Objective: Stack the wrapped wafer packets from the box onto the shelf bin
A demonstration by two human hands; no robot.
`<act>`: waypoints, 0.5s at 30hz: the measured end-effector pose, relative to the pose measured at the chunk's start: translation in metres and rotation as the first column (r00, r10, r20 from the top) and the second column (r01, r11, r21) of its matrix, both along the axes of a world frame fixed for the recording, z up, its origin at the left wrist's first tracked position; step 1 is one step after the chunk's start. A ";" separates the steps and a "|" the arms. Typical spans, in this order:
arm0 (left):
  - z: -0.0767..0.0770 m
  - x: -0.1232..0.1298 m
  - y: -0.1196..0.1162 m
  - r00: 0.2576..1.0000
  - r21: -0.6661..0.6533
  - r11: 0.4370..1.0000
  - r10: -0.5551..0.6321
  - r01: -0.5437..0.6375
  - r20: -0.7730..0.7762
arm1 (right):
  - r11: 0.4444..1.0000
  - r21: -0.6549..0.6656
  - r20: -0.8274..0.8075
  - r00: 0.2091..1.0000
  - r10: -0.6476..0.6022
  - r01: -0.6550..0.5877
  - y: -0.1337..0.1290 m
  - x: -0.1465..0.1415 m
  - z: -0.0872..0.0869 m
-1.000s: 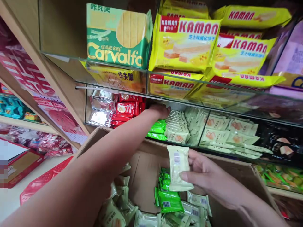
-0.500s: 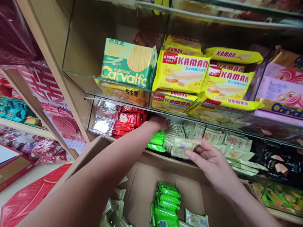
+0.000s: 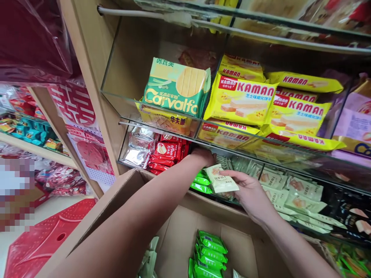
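Note:
My right hand (image 3: 246, 184) pinches a cream-coloured snack packet (image 3: 222, 181) by its right side, printed face towards me, just in front of the lower shelf. My left hand (image 3: 204, 155) reaches deep into that shelf, under the glass ledge, beside a row of pale packets (image 3: 222, 160); its fingers are mostly hidden. Below its wrist lie bright green packets (image 3: 202, 188). Red packets (image 3: 166, 151) and silver packets (image 3: 135, 156) fill the shelf to the left. Further right are more cream packets (image 3: 303, 189).
An open cardboard box (image 3: 171, 231) stands against the shelf front, holding stacked green packets (image 3: 213, 256) and loose pale ones. Above, a glass-fronted shelf carries a green Carvalfo packet (image 3: 176, 88) and yellow Kaman packets (image 3: 242, 94). A red plastic stool (image 3: 55, 235) is at lower left.
My right hand has turned the cream packet, so its printed front now faces me. My left hand stays inside the shelf. The view has shifted, moving the shelves rightward and slightly down in the picture.

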State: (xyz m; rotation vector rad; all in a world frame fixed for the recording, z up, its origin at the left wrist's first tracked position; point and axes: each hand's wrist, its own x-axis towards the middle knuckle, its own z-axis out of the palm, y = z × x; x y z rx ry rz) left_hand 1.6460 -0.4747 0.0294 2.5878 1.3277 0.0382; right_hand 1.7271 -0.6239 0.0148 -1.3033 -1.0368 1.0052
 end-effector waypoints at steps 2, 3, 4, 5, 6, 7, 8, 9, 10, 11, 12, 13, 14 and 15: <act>0.000 0.001 0.002 1.000 -0.015 1.000 -0.004 0.004 -0.001 | 0.999 -0.049 -0.169 0.985 0.016 -0.024 -0.003 -0.001 0.003; -0.001 0.001 0.002 1.000 -0.024 1.000 -0.009 0.009 -0.001 | 0.999 -0.045 -0.245 0.969 0.019 -0.031 -0.005 0.000 0.005; -0.001 0.001 0.003 1.000 -0.035 0.999 -0.017 0.017 -0.002 | 0.999 -0.023 -0.308 0.951 0.032 -0.041 -0.006 0.001 0.007; -0.001 0.001 0.004 1.000 -0.046 0.999 -0.029 0.029 -0.003 | 0.998 0.012 -0.357 0.932 0.060 -0.060 -0.007 0.003 0.009; -0.001 0.001 0.005 0.999 -0.056 0.998 -0.042 0.041 -0.003 | 0.995 0.054 -0.386 0.917 0.103 -0.089 -0.007 0.005 0.011; -0.002 0.001 0.005 0.999 -0.064 0.997 -0.052 0.052 -0.004 | 0.990 0.090 -0.399 0.906 0.139 -0.111 -0.007 0.008 0.013; -0.002 0.001 0.005 0.998 -0.069 0.996 -0.060 0.060 -0.004 | 0.988 0.105 -0.395 0.908 0.144 -0.111 -0.005 0.010 0.015; -0.003 0.002 0.006 0.998 -0.071 0.995 -0.064 0.064 -0.003 | 0.993 0.093 -0.377 0.920 0.107 -0.078 -0.002 0.011 0.016; -0.003 0.002 0.006 0.998 -0.071 0.996 -0.063 0.063 -0.004 | 0.997 0.067 -0.351 0.935 0.045 -0.023 0.002 0.012 0.017; -0.003 0.002 0.005 0.998 -0.069 0.996 -0.058 0.057 -0.005 | 0.998 0.040 -0.308 0.951 -0.031 0.046 0.009 0.012 0.017; -0.003 0.002 0.005 0.999 -0.067 0.996 -0.052 0.051 -0.006 | 0.993 0.018 -0.254 0.961 -0.107 0.115 0.016 0.012 0.018; -0.002 0.001 0.004 0.999 -0.067 0.997 -0.048 0.047 -0.008 | 0.985 0.004 -0.196 0.967 -0.166 0.170 0.025 0.011 0.018; -0.001 0.001 0.003 0.999 -0.067 0.997 -0.044 0.044 -0.010 | 0.980 -0.001 -0.142 0.970 -0.199 0.201 0.035 0.010 0.019; 0.000 0.000 0.002 0.999 -0.067 0.997 -0.041 0.041 -0.010 | 0.977 -0.003 -0.096 0.973 -0.212 0.212 0.045 0.010 0.019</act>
